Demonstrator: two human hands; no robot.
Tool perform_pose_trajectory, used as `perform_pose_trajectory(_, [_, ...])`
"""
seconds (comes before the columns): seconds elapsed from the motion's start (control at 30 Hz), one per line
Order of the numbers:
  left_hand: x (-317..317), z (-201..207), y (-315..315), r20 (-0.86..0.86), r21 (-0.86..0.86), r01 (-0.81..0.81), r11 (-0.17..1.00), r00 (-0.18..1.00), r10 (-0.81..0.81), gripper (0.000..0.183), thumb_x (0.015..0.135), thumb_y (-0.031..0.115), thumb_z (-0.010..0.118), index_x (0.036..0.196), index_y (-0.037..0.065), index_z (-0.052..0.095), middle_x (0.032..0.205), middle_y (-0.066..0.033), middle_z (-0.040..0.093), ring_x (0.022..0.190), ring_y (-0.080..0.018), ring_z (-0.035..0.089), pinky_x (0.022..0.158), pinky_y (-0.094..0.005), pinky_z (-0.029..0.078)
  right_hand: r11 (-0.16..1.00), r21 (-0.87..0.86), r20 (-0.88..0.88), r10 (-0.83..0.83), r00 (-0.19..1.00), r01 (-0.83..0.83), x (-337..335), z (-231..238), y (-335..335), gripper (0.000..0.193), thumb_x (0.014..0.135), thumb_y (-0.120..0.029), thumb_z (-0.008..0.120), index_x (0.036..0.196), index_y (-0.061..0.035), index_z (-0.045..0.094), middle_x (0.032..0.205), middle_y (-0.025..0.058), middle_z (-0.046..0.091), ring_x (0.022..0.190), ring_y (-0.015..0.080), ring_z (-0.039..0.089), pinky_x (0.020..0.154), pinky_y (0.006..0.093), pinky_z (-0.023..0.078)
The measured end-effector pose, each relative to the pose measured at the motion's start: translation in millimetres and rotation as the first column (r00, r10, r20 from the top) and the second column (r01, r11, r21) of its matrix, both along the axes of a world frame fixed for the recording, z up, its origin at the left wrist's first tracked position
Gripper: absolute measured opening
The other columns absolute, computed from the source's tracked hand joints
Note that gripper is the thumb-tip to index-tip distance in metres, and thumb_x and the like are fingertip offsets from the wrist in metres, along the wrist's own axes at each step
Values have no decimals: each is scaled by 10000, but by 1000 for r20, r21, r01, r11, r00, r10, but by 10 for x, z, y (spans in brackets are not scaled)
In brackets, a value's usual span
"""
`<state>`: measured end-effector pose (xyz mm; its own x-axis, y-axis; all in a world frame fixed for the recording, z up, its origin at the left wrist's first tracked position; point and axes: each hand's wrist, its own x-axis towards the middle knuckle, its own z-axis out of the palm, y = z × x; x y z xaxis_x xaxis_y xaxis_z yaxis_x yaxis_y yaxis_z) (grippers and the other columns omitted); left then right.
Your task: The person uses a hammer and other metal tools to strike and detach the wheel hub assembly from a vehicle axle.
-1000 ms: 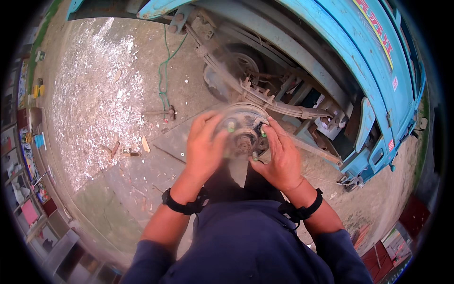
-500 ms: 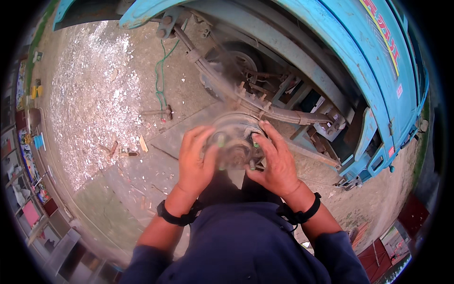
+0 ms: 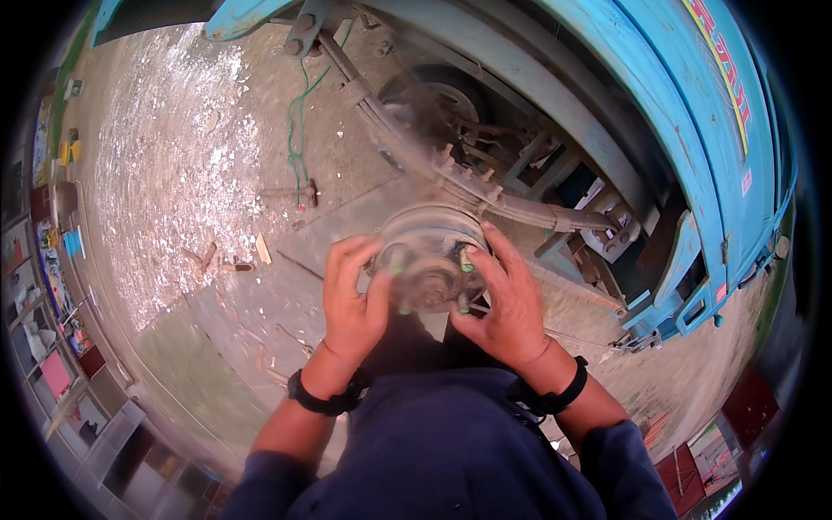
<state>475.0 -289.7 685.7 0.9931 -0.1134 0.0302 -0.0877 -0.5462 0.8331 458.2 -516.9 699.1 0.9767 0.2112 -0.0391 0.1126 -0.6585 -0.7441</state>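
A dusty, round metal wheel hub (image 3: pixel 425 227) stands in front of my knees, with several green-tipped studs (image 3: pixel 466 259) sticking out of its face. My left hand (image 3: pixel 354 295) is at the hub's left side, its fingers curled along the rim and its thumb near a stud. On the opposite side my right hand (image 3: pixel 507 290) grips the hub, with fingers on the upper right edge and thumb by a lower stud. Part of the hub's middle is blurred. Just beyond it runs a rusty leaf spring (image 3: pixel 520 212) with upright bolts.
Above and to the right rises a light-blue truck body (image 3: pixel 693 113). Beneath it lies a dark tyre (image 3: pixel 472 104). A hammer (image 3: pixel 295 191) and a green cord (image 3: pixel 296 130) are on the ground to the left, beyond a flat sheet (image 3: pixel 334 225). Cluttered shelves (image 3: pixel 56 368) line the far left.
The view has shifted a little, moving the truck slightly in the picture. My left fingers sit slightly farther left and lower on the hub; my right hand keeps its hold.
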Motion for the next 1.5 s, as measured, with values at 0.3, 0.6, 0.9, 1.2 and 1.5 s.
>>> perform_pose_trajectory(0.3, [-820,-325,491,-324,104,-369,924,865,382,296,962,180,597,1179,-21,604,1131,-197,610,1016,-320,632,871,-376,512,988,-81,68,141,988,-135,140,-36,-67,887,592,-127,859,1376,-133,443,1429,223,454,1277,424,484,1028,473,443])
perform_pose_trajectory(0.6, [-2231,-1018,1309,-548,300,-532,792,584,600,330,984,264,598,1135,-26,642,1034,-188,681,958,-258,663,865,-351,515,953,-223,52,223,973,-206,87,235,-3,1010,634,-230,917,1463,-60,367,1481,211,422,1351,384,436,1109,453,377])
perform_pose_trajectory(0.9, [-3137,-1688,2379,-627,210,-606,767,519,582,336,977,258,612,1135,-38,633,959,-138,699,843,-183,655,797,-327,517,939,-31,27,345,938,-344,-702,292,1141,332,776,-64,783,1070,-35,633,782,71,645,661,209,603,581,305,475])
perform_pose_trajectory(1.2, [-3536,-3006,3761,-754,59,-416,908,578,314,321,975,235,605,1131,-45,619,935,-118,674,799,-166,635,743,-313,513,938,36,-432,326,841,-345,-1779,-1704,2869,317,857,-260,717,1083,-50,640,839,111,663,778,327,643,696,423,517])
perform_pose_trajectory(1.5, [-3446,-5421,4089,-730,155,-353,922,587,348,383,946,210,639,1185,-83,584,1118,-244,673,1025,-321,667,909,-392,508,968,199,-551,239,799,-153,-2398,-3338,3424,333,873,-238,714,1114,-32,611,871,116,652,732,279,644,670,381,518])
